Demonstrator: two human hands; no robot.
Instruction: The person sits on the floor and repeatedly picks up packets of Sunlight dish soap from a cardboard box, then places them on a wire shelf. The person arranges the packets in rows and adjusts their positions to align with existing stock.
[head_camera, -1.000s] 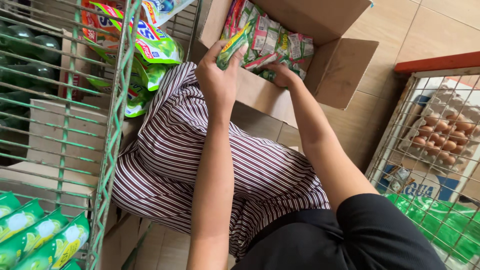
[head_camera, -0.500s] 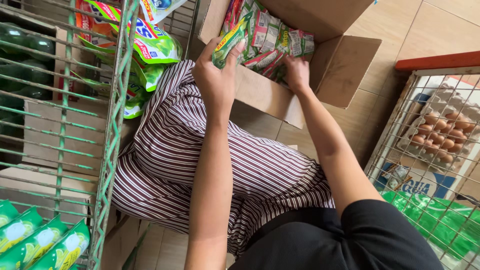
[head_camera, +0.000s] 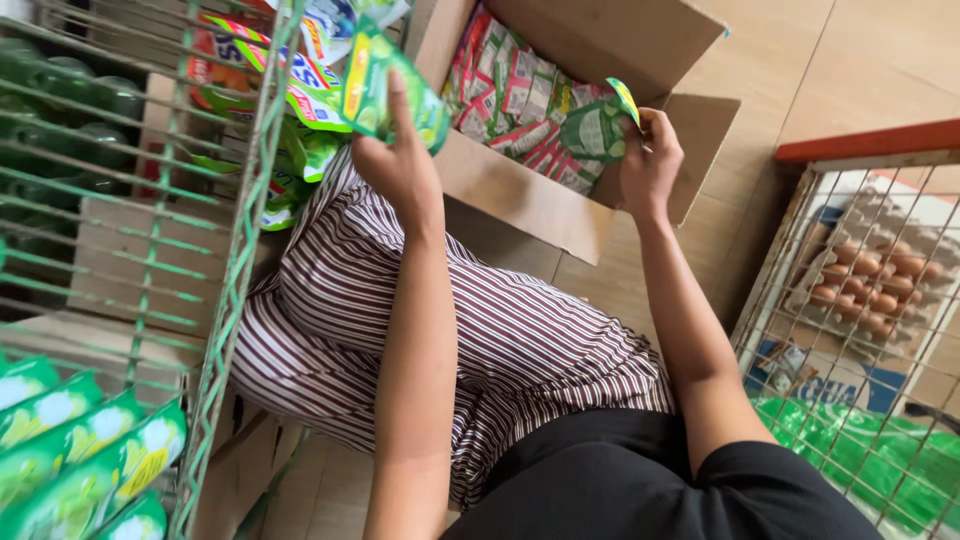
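My left hand (head_camera: 398, 160) holds a green and yellow pouch (head_camera: 390, 92) lifted above the near left corner of an open cardboard box (head_camera: 520, 195). My right hand (head_camera: 650, 165) grips a second green pouch (head_camera: 598, 128) at the box's right side, just above the contents. The box rests beyond my striped-trousered knee (head_camera: 400, 300) and is filled with several red, white and green sachets (head_camera: 510, 100).
A green wire rack (head_camera: 235, 270) stands at the left with colourful pouches (head_camera: 290, 80) on its top shelf, dark green bottles (head_camera: 70, 110) behind, and green packs (head_camera: 70, 450) lower down. At the right a wire cage (head_camera: 850, 300) holds trays of brown eggs (head_camera: 870, 280). Tan floor tiles lie beyond.
Both hands have come up out of the box, each now holding a green pouch. The left hand moved left toward the rack; the right lifted at the box's right side.
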